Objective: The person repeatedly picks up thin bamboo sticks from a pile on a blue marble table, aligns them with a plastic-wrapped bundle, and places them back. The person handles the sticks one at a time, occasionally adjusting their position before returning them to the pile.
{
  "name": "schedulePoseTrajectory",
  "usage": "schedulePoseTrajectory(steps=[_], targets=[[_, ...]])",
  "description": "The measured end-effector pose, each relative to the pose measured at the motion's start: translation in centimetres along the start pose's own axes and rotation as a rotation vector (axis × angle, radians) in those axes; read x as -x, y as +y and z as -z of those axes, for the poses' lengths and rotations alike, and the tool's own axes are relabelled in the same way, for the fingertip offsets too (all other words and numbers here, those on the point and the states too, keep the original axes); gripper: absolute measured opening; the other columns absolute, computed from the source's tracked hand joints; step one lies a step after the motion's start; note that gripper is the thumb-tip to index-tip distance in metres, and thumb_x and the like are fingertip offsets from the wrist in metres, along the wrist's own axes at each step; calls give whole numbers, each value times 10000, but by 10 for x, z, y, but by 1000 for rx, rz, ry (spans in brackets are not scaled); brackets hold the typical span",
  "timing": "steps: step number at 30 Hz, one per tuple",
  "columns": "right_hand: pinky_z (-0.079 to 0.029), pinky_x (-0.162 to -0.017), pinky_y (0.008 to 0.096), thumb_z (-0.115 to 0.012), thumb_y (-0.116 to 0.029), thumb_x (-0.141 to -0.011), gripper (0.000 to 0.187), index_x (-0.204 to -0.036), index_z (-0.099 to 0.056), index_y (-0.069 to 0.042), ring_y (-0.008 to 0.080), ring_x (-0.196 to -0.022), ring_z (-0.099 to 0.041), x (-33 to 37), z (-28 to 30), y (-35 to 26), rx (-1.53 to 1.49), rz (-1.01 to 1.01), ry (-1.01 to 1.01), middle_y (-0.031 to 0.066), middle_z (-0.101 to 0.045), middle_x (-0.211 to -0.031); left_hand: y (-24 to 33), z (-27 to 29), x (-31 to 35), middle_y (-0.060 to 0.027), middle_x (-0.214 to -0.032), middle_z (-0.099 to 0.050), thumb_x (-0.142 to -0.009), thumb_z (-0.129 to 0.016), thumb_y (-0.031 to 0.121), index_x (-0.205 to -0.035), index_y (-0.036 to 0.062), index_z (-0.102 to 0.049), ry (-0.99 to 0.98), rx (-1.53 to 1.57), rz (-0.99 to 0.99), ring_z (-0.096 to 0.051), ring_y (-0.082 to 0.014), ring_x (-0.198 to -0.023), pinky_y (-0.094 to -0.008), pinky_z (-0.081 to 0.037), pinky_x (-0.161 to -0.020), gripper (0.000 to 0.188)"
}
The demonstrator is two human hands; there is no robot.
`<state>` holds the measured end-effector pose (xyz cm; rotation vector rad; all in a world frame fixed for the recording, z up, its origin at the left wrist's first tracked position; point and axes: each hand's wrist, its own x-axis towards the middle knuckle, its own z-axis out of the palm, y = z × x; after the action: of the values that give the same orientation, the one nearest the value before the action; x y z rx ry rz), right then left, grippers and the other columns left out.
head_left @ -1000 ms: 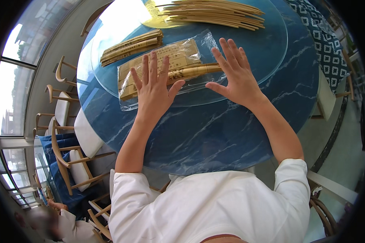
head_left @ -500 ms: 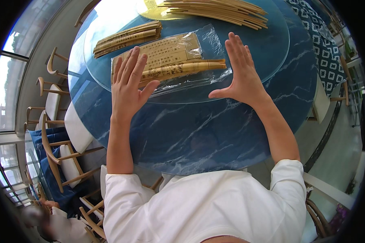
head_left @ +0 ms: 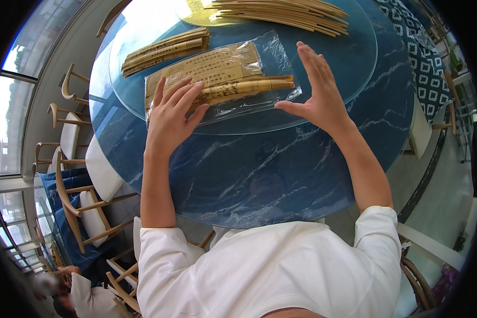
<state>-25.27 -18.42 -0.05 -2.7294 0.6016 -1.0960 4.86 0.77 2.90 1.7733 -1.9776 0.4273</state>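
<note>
Loosely, the left hand (head_left: 172, 116) is held over the lower left part of a clear plastic bag (head_left: 274, 50), its fingers bent and slightly parted and its thumb kept away from them; whether the bag is touched by the fingertips cannot be told. The right hand (head_left: 320, 100) is raised just beside the bag's right end, with the thumb spread wide from the fingers, which are set close together and pointed away from the body. By its thumb tip the bag's lower right corner is neared, though contact cannot be made out.

Inside the bag, a tan slatted sheet (head_left: 212, 66) marked with columns of dark characters is laid flat, and along its near side a rolled bamboo piece (head_left: 244, 89) is seen, partly covered by the left hand. The bag is borne by a round glass turntable (head_left: 350, 69), which is set on a blue marbled table (head_left: 249, 180). Beyond the bag, toward the left, a bundle of bamboo slips (head_left: 167, 50) is placed; farther off, thin sticks (head_left: 281, 15) are piled beside a yellow disc (head_left: 196, 13), which is partly overlapped by them.
</note>
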Motion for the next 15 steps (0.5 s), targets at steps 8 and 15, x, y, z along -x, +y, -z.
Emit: schedulePoseTrajectory(steps=[8, 15], targets=[[-226, -1297, 570, -772, -709, -847, 1100, -1666, -293, -153, 327, -1561, -377, 2, -4, 4, -33, -5, 10, 129, -403, -1679, 0, -5, -4, -72, -1271, -741, -921, -818, 254, -1309, 124, -722, -58, 42, 16, -656, -255, -1295, -552, -277, -1289, 419], [-221, -1297, 574, -748, -730, -855, 1084, -1660, -309, -153, 322, -1562, -371, 3, -4, 5, -51, -6, 18, 131, -405, -1675, 2, -2, -20, -82, -1251, -731, -915, -826, 287, -1313, 120, -720, -134, 35, -23, -662, -282, -1263, -574, -245, -1297, 444]])
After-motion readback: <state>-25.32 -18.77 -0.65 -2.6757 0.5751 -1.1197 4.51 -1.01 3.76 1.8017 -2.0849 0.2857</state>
